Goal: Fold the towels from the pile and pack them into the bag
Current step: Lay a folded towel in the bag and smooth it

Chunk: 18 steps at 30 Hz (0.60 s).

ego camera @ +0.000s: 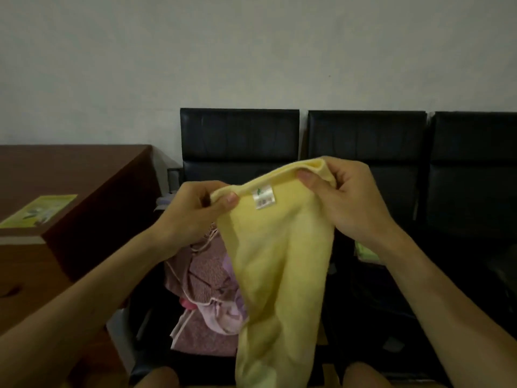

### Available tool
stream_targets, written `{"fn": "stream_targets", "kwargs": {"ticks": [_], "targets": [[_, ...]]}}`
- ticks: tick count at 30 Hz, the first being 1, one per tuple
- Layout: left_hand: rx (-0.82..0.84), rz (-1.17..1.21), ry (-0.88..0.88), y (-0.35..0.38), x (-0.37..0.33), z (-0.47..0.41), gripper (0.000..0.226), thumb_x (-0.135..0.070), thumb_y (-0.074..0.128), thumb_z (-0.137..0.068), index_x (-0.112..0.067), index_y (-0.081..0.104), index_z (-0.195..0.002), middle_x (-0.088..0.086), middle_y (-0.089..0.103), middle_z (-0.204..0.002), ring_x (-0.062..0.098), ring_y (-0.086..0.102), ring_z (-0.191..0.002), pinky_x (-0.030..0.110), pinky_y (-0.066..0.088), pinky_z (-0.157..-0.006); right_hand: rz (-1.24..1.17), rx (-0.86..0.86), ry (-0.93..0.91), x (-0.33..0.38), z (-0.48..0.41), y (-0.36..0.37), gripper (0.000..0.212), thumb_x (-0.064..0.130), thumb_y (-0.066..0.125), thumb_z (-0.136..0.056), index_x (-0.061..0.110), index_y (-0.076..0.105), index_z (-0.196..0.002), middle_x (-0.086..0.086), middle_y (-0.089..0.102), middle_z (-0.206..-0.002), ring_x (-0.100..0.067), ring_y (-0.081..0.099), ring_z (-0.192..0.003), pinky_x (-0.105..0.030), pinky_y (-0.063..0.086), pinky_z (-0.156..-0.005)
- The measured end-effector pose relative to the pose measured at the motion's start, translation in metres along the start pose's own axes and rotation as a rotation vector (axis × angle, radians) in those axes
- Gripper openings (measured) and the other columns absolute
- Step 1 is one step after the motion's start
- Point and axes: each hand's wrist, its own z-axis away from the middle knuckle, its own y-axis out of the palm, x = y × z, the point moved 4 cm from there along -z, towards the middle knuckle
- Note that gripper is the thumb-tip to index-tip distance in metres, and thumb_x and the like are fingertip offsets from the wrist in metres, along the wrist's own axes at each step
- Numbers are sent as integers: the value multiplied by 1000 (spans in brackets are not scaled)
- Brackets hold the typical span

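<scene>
Two hands: the left hand [195, 208] and the right hand [344, 197] are both up in the air, holding one yellow towel [279, 261] by its top edge.
Left hand fingers: the thumb and fingers [229, 198] are pinched tight on the left end of the top edge.
Right hand fingers: the thumb and fingers [307, 177] are pinched tight on the right end, which sits a bit higher than the left end.
Yellow towel: it hangs down long and loose between the two arms, with soft folds, and its bottom goes out of view.
White tag [263, 196]: it is sewn on the top edge of the towel, between the two hands.
Pile of towels [207, 278]: pink and light purple ones lie in a messy heap on a seat, behind and below the yellow towel.
Black seats [240, 135]: they stand in a row against the wall [251, 51].
Green cloth [366, 253]: a small bit peeks out on the next seat, just under the right arm.
Worktop [70, 169]: it is brown and stands to the left of the seats.
Green paper [39, 211]: it lies flat on the worktop.
</scene>
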Motion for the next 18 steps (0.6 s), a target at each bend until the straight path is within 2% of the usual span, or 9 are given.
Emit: {"fn": "stream_targets", "kwargs": {"ticks": [3,5,7,8,10,12,14,16,18], "targets": [[-87,216,-26,6,2,6,32,-28,54,-93,0,67,-97,10,64,-81,16,61,-75,30,53,-70,-94,-86,82,-7,11,10,18,22,55,-99,21,70,-90,10,71,-76,-1,65,-69,-12,48,-59],[-101,371,-54,12,2,11,34,-30,52,-94,0,65,-103,15,65,-87,22,63,-80,36,56,-74,-142,-90,155,-16,19,16,20,25,52,-100,26,67,-86,18,70,-73,2,65,-68,-12,48,-58],[-118,434,-74,20,1,17,37,-35,49,-95,-3,64,-108,26,65,-99,29,64,-87,48,57,-81,-199,-87,211,-21,24,21,21,27,52,-100,25,67,-85,17,70,-73,0,66,-68,-15,51,-59],[-138,407,-73,23,1,19,39,-37,47,-96,-4,64,-107,27,63,-103,32,63,-88,51,56,-81,-232,-90,248,-23,26,22,21,27,52,-100,23,67,-86,15,70,-74,-1,67,-69,-17,53,-60],[-190,250,-19,28,0,22,37,-39,44,-98,-9,63,-103,20,63,-100,35,63,-87,47,56,-78,-304,-95,322,-29,30,23,22,29,52,-100,21,69,-89,9,72,-78,-8,68,-73,-25,59,-65],[-235,121,63,34,-2,24,27,-34,44,-100,-14,63,-100,8,65,-92,24,63,-83,32,56,-70,-369,-89,391,-36,37,25,23,31,52,-99,18,70,-93,2,73,-84,-13,68,-77,-32,59,-68],[-245,76,94,44,-2,27,20,-26,46,-102,-16,63,-100,-2,66,-89,10,64,-78,20,53,-67,-433,-70,483,-47,49,29,25,33,52,-99,17,71,-96,1,75,-87,-13,71,-78,-28,59,-65],[-214,136,27,59,1,27,21,-26,46,-103,-18,65,-100,-4,67,-90,9,65,-82,21,54,-71,-513,-62,599,-58,64,34,29,38,51,-99,17,72,-98,0,76,-88,-15,73,-81,-26,58,-64],[-180,251,-74,73,6,27,23,-30,45,-103,-21,66,-101,-1,68,-95,17,67,-89,32,57,-79,-628,-36,693,-71,81,40,38,50,51,-93,21,70,-107,-3,76,-96,-18,73,-87,-31,59,-69]]}}
